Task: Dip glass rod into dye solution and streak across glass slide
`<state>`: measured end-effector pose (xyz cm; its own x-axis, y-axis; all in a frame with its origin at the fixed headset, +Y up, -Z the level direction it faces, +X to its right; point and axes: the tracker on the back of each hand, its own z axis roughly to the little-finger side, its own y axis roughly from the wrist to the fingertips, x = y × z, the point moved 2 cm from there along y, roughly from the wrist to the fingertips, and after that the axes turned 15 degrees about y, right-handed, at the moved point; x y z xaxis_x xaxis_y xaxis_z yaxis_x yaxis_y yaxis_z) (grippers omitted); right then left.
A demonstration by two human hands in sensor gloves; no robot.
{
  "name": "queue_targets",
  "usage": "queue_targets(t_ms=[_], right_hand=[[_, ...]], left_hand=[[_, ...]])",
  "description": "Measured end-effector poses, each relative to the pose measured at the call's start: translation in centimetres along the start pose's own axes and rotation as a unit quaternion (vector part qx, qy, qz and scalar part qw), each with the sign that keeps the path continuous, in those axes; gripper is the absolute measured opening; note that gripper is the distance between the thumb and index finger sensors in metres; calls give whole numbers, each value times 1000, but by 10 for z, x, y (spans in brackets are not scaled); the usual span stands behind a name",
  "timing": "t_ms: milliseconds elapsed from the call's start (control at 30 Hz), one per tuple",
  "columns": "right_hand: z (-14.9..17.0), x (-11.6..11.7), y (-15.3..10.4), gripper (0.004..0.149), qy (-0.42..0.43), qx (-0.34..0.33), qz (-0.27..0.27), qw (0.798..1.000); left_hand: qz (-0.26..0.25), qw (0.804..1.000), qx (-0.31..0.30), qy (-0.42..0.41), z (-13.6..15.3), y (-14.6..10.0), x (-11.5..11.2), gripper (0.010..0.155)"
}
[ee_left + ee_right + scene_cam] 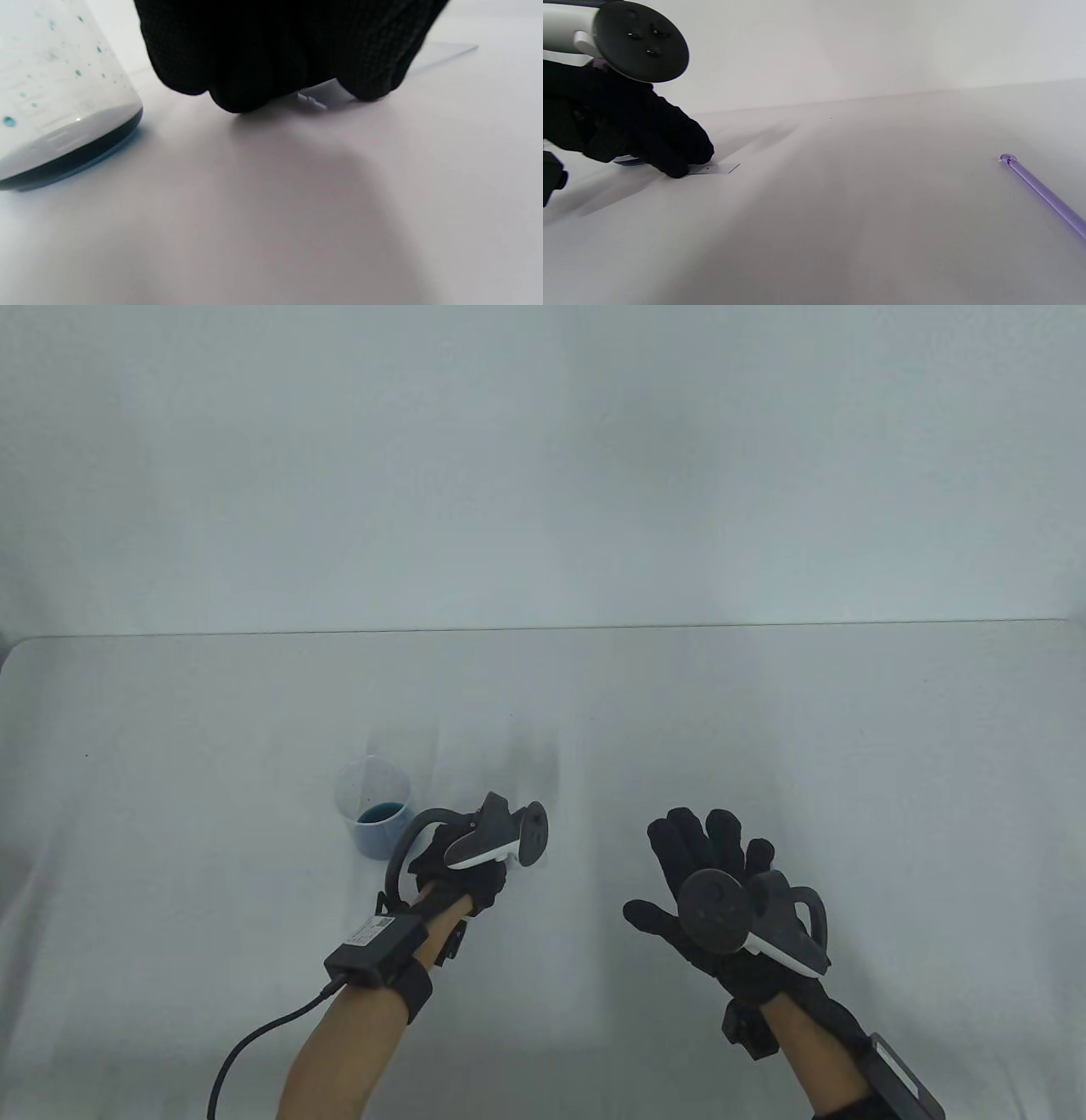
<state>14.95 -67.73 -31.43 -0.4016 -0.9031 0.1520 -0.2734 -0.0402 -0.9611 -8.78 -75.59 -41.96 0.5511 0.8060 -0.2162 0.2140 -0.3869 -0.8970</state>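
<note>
Meanwhile left hand (462, 857) presses the glass slide (715, 169); right hand (721, 891) hovers spread.

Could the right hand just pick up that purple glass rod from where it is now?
Probably yes. The right hand is spread open and holds nothing, and the purple rod lies alone on the bare table with nothing around it. The left hand presses the slide, well away.
</note>
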Motion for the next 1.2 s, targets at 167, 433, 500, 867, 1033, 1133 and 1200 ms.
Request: queue_targets(t_ms=[167,433,500,867,1033,1133,1200], right_hand=[[2,0,0,90,1,5,-2,1000],[3,-1,0,90,4,8,-6,1000],[3,-1,0,90,3,8,-5,1000],[4,-2,0,90,3,13,-5,1000],[4,-3,0,90,4,13,-1,1000],[4,-4,0,89,4,12,0,1000],[4,-4,0,90,3,12,3,1000]], left_hand=[[-9,1000,-22,8,-12,-21,-4,53],[-21,999,-46,19,-28,-49,-10,55],[-23,998,-48,19,-31,-54,-11,56],[-12,998,-58,18,-33,-61,-11,58],[-56,995,-70,-38,-9,-80,11,71],[-102,990,-63,-70,14,-103,24,76],[-143,986,-48,-74,34,-123,29,79]])
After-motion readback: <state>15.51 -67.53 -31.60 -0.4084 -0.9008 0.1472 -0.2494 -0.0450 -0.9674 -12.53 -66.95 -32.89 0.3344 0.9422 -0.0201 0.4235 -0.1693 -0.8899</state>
